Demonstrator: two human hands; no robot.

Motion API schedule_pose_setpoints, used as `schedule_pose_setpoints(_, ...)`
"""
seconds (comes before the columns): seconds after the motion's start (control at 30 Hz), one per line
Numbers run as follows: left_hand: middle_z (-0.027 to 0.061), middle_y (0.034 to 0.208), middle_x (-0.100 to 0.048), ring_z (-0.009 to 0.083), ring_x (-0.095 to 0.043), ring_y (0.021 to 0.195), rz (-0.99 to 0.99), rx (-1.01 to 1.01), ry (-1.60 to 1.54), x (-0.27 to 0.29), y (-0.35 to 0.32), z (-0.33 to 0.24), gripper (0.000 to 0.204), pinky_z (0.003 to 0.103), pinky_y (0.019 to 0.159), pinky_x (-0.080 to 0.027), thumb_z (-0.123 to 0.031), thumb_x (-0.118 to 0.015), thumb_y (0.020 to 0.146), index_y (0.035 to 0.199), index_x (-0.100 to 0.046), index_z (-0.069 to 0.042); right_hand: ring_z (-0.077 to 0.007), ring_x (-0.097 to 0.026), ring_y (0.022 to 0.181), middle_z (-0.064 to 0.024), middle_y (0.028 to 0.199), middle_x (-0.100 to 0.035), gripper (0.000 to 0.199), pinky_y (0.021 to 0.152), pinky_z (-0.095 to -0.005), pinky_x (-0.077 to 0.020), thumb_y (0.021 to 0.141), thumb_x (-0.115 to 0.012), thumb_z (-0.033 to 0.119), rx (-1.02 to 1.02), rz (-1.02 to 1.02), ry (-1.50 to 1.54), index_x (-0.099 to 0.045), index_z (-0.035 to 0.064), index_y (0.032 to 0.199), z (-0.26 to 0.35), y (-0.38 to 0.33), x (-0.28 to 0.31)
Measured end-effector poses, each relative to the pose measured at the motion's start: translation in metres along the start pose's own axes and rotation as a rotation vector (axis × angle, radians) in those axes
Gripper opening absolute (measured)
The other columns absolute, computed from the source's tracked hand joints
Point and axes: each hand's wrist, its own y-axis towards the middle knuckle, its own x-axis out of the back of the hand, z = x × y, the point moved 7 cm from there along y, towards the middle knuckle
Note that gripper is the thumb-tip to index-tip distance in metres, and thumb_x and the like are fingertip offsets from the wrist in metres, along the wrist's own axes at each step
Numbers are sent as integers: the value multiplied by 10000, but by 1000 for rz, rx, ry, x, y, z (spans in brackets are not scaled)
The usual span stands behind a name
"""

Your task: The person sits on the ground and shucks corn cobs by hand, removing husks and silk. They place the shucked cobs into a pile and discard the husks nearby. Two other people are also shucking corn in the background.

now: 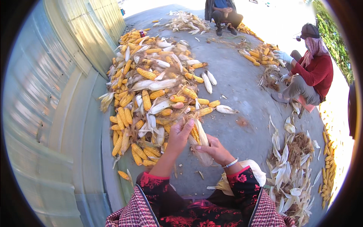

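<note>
Between my two hands is an ear of corn [195, 133], with yellow kernels showing through its partly opened pale husk. My left hand [180, 134] grips the upper end, thumb along the cob. Lower down, the fingers of my right hand [217, 150] close on the husk [202, 157], which hangs loose beneath the ear. A bracelet [230, 162] circles my right wrist. Just beyond my hands spreads a large heap of corn ears [151, 94], some bare and yellow, others still wrapped in whitish husks.
Corrugated metal sheeting [41, 94] lines the left side. Stripped husks [289, 166] lie piled at my right, beside a row of bare ears [329, 166]. A co-worker in red [315, 72] squats at the right by a smaller corn pile [262, 55]; another person [225, 15] sits at the back.
</note>
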Motion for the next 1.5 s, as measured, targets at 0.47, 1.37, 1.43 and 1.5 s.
schedule_pose_setpoints(0.47, 50, 1032, -675, 134, -625, 931, -169, 46, -372, 25, -6, 38, 323, 278, 835, -489, -258, -487, 1041, 1133, -633, 15, -113, -541, 1059, -61, 1191, -599, 522, 918, -283, -455, 944, -639, 283, -60, -1, -73, -504, 1, 1363, -17, 12, -4)
schedule_pose_setpoints(1.37, 43, 1003, -668, 100, -621, 874, -312, 17, -348, 12, -2, 60, 269, 243, 752, -504, -225, -514, 1026, 1139, -620, -6, -202, -584, 1151, -100, 1272, -578, 536, 923, -310, -491, 918, -687, 233, 147, -352, -52, -471, 15, 1357, -20, 20, 6)
schedule_pose_setpoints(1.43, 37, 964, -668, 97, -620, 828, -324, 75, -546, 6, -1, 64, 259, 235, 695, -502, -228, -515, 1025, 1130, -617, -14, -188, -596, 1128, -83, 1248, -594, 475, 889, -311, -503, 923, -683, 247, 84, -422, 142, -500, 28, 1304, -26, 17, 15)
schedule_pose_setpoints(1.5, 68, 1042, -661, 156, -630, 947, -29, 93, -837, 14, 6, 74, 264, 286, 822, -507, -234, -504, 1029, 1153, -596, -21, -178, -606, 1104, -66, 1228, -606, 437, 857, -315, -514, 929, -676, 250, 29, -478, 326, -514, 42, 1279, -27, 16, 20)
